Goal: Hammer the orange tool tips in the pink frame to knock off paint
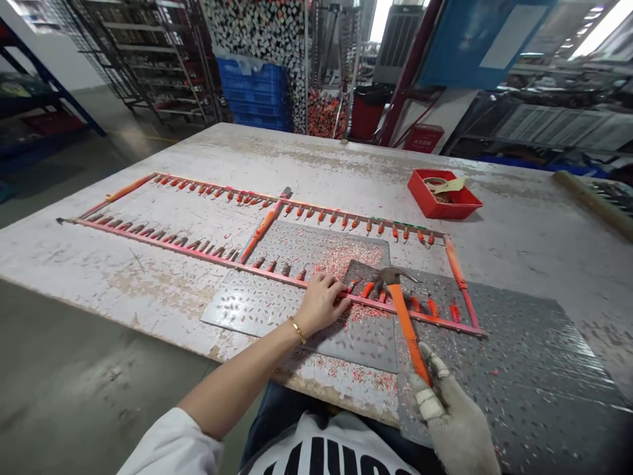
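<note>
A long pink-orange metal rack frame (pixel 208 254) with rows of orange-coated hooks lies flat on the worn table (pixel 524 231). My bare left hand (pixel 321 305), with a gold bracelet at the wrist, presses on the frame's near bar, fingers curled over it. My gloved right hand (pixel 452 415) grips the orange handle of a hammer (pixel 403 310). The hammer's steel head rests at the hooks on the near bar, just right of my left hand. Grey metal plates (pixel 534 376) lie under the frame, strewn with pink paint chips.
A red tray (pixel 442 193) holding a tape roll sits at the far right of the table. A wooden bar (pixel 593 201) lies along the right edge. Blue crates (pixel 254 92), wire racks and a red bin (pixel 368 109) stand beyond the table.
</note>
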{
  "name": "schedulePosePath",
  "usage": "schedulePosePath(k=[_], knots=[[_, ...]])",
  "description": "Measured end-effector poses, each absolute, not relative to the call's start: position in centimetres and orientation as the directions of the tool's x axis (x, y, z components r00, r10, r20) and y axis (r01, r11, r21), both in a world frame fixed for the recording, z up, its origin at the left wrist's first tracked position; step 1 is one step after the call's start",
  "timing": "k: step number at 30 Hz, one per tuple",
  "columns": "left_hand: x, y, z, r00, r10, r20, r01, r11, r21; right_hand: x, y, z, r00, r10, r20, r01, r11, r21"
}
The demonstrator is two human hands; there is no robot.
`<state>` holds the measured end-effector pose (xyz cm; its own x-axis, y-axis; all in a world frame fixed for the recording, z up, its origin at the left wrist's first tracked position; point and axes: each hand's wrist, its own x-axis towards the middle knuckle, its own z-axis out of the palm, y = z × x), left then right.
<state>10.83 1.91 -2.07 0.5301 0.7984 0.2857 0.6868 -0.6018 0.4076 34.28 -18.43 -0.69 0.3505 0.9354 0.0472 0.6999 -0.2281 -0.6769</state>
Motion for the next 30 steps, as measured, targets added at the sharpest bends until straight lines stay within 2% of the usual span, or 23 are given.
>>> schedulePosePath(k=[4,12,25,30], knots=[[10.5,2.3,-1.7,0.531,0.787,0.315,0.689,-0.617,0.38,34.0,-19.1,-1.3,0.375,0.924,-0.077,0.558,-0.291,-0.777],[9.4,4.3,-1.2,0.568,0.755,0.328,0.676,-0.655,0.337,33.9,-18.9,-1.6,0.44,0.897,0.047,0.402,-0.149,-0.903],[8.8,5.7,0.3,0.548,0.81,0.207,0.739,-0.585,0.333,36.8,-20.4,-2.7,0.662,0.747,0.067,0.294,-0.177,-0.939],[9.1,5.6,0.9,0.531,0.835,0.144,0.755,-0.543,0.366,37.4,-21.2,-2.5,0.709,0.704,0.029,0.191,-0.153,-0.97]])
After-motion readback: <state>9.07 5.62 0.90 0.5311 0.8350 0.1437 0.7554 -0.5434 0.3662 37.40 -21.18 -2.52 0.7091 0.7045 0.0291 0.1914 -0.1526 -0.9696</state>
